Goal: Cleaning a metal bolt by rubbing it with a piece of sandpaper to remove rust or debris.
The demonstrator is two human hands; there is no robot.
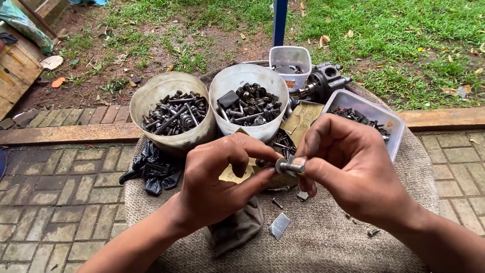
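Biggest first: brick paving (60, 197) fills the lower left, w/ grass (404, 35) and bare dirt beyond a wooden kerb (65, 134). A round desk (323, 242) covered in coarse beige fabric sits in the middle, carrying everything else.

On the desk's far side: a cut-off white tub (172, 114) full of dark bolts, and just beside it a second white tub (248, 106) of bolts, nuts and washers. Right of those, a clear rectangular tray (366, 119) w/ more small hardware, and behind them a smaller square container (290, 61). A dark metal machine part (323, 81) lies between the square container and the tray. A blue post (279, 20) stands behind. Crumpled black plastic (151, 169) hangs at the desk's left edge; a grey cloth (237, 227) lies near the front.

Left hand (217, 184): fingers curled in, thumb and forefinger pinched on one end of a bolt (289, 166). Right hand (348, 167): also nearly closed, fingertips pinching the bolt's other end. The bolt is held level in the air between both hands, above the desk's centre, just in front of the tubs.

Smallest: a flat metal scrap (279, 225) and a few loose screws (374, 232) on the fabric.
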